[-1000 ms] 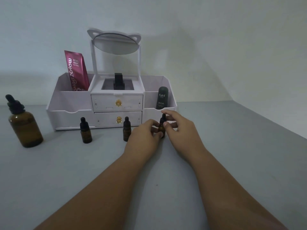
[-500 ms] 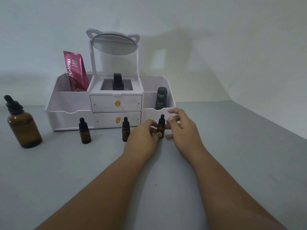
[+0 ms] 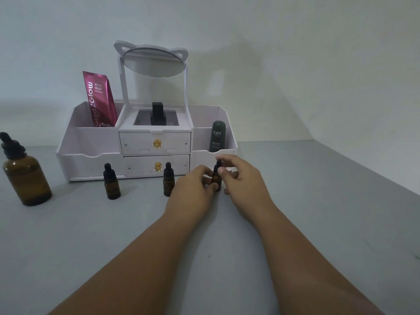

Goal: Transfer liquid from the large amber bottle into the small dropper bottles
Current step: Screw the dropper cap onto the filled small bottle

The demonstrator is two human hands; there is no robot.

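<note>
Both hands were out in front of me on the grey counter (image 3: 318, 201), meeting at the rightmost small dropper bottle (image 3: 216, 178). My left hand (image 3: 193, 189) had its fingers curled round the amber body of that bottle, low down, gripping it where it stood upright on the counter. My right hand (image 3: 241, 178) came in from the other side with thumb and forefinger pinched on the bottle's black dropper cap, the other fingers spread loose behind it. I couldn't tell whether the cap was turned at all.

Two more small dropper bottles stood upright and untouched: the middle one (image 3: 168, 182) just beside my left hand, in front of the lower drawer, and the left one (image 3: 111, 185) further along, well apart from both hands. Caps on for both.

The large amber bottle (image 3: 23, 176) sat far off at the left edge of view, upright, black dropper top still in place, dark liquid showing through most of the glass. Nobody near it.

Behind the row stood the white organiser (image 3: 91, 155), two drawers with gold knobs in the middle, a cat-eared mirror (image 3: 153, 62) tilted on top. A magenta tube (image 3: 100, 101) leaned in its left compartment, a dark green Kahf bottle (image 3: 217, 136) stood in the right one, just behind my right hand, and a small black item (image 3: 158, 114) sat in the centre tray
</note>
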